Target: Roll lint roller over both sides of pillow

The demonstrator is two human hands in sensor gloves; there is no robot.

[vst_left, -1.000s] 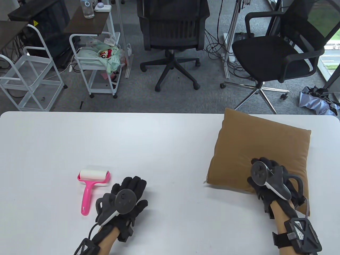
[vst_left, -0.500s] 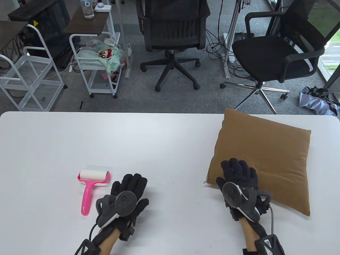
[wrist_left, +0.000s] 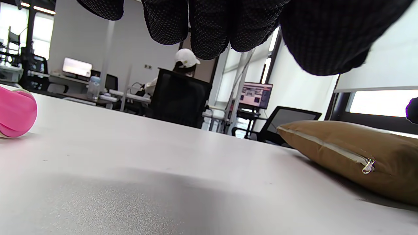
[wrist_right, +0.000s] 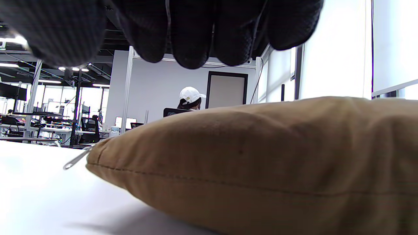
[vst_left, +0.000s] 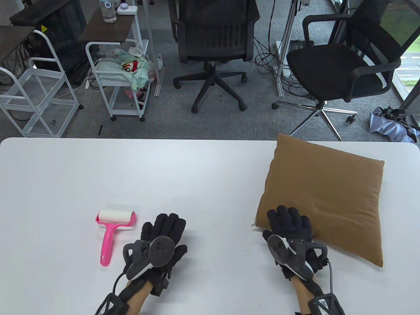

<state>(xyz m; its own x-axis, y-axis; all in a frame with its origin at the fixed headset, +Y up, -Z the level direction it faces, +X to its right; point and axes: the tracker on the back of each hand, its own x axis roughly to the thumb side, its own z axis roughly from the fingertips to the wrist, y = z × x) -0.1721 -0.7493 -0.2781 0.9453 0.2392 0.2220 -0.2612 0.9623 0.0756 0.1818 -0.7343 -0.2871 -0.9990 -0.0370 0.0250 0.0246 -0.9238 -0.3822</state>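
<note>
A brown square pillow [vst_left: 328, 193] lies flat at the table's right side. It also shows in the left wrist view [wrist_left: 359, 153] and fills the right wrist view [wrist_right: 261, 156]. A pink-handled lint roller [vst_left: 110, 231] with a white roll lies on the table at the left front; its pink end shows in the left wrist view [wrist_left: 16, 116]. My left hand [vst_left: 165, 226] lies flat and empty on the table just right of the roller, fingers spread. My right hand [vst_left: 288, 218] is open with its fingers stretched over the pillow's near left corner, holding nothing.
The white table [vst_left: 197, 180] carries only the roller and the pillow. The pillow's zipper pull [wrist_right: 76, 159] sticks out at its near left corner. Two black office chairs [vst_left: 213, 42] and white carts [vst_left: 121, 82] stand beyond the far edge.
My right hand has moved left along the pillow's near edge, from its near middle to its near left corner. My left hand has shifted slightly right. The roller and pillow have not moved.
</note>
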